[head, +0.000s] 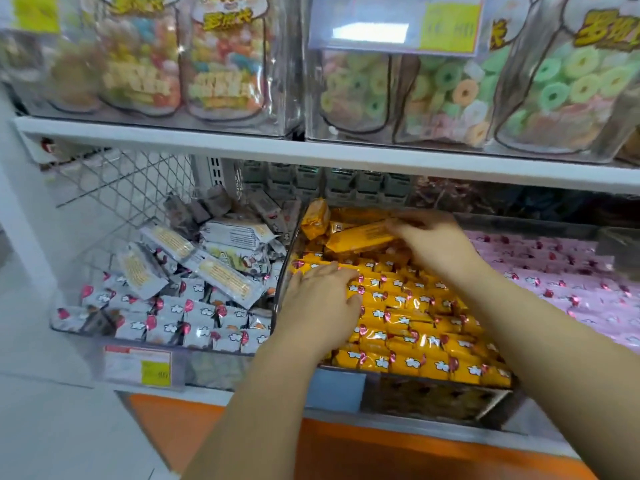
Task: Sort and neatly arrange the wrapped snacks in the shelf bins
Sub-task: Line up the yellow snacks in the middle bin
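In the centre of the frame the middle bin (433,398) holds yellow wrapped snacks (419,327), packed in rows toward the front and looser at the back. The left hand (320,299) lies flat on the rows at the bin's left edge, fingers close together; its thumb cannot be made out, and its forearm hides the bin's front left corner. The right hand (436,244) reaches to the back, fingers curled onto the right end of a long yellow pack (360,237), covering that end. At lower left, white wrapped snacks (173,317) lie jumbled in their bin. At right, pink wrapped snacks (554,271) are cut off by the frame edge. The shelf board (242,147) shadows the bins' backs, and the price label (138,367) is too blurred to read.
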Demonstrator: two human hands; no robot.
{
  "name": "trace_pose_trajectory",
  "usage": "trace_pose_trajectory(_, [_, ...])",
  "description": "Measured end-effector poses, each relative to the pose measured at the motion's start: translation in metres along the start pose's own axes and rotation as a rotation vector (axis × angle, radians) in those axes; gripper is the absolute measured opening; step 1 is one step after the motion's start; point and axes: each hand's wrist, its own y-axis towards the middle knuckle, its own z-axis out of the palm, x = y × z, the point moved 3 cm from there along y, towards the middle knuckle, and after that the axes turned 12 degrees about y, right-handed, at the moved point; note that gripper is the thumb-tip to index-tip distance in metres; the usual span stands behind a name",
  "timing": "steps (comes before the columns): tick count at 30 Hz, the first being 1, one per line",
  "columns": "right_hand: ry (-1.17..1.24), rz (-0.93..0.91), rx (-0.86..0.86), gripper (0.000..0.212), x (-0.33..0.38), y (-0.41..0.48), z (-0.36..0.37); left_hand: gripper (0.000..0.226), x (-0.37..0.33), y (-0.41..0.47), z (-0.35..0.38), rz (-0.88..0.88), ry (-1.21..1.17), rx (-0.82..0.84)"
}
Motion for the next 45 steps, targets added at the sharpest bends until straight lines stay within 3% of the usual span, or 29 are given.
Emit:
trace_pose_trajectory(2, [0.238, 0.087, -0.036, 0.018, 0.0, -0.005, -0.008, 0.046, 0.001, 0.002, -0.001, -0.004, -0.018, 0.017])
trace_pose_trajectory(9, [0.513, 0.139, -0.064, 0.02, -0.006, -0.024, -0.029, 0.043, -0.003, 0.023, -0.018, -0.071, 0.011, -0.098])
trace_pose_trajectory(18, [0.071, -0.076, -0.288, 0.032, -0.015, -0.01, -0.05, 0.042, -0.007, 0.047, -0.001, -0.158, 0.189, 0.104])
trace_pose_trajectory(25, [0.065, -0.13, -0.305, 0.035, -0.014, 0.001, -0.043, 0.048, -0.009, 0.043, -0.007, -0.141, 0.105, 0.155])
trace_pose_trajectory(30, [0.097, -0.159, -0.243, 0.024, -0.005, -0.004, -0.026, 0.051, -0.007, 0.038, -0.007, -0.103, 0.128, 0.159])
trace_pose_trajectory(35, [0.131, -0.128, -0.17, 0.034, 0.001, 0.002, 0.0, 0.035, -0.004, 0.031, -0.021, -0.019, 0.133, 0.158])
trace_pose_trajectory(41, [0.151, -0.073, -0.103, 0.042, 0.005, 0.015, 0.024, 0.037, 0.014, 0.021, -0.062, 0.022, 0.251, -0.003])
trace_pose_trajectory(45, [-0.077, -0.12, -0.033, 0.037, 0.004, 0.018, 0.027, 0.037, 0.033, 0.017, -0.06, 0.009, 0.194, -0.173])
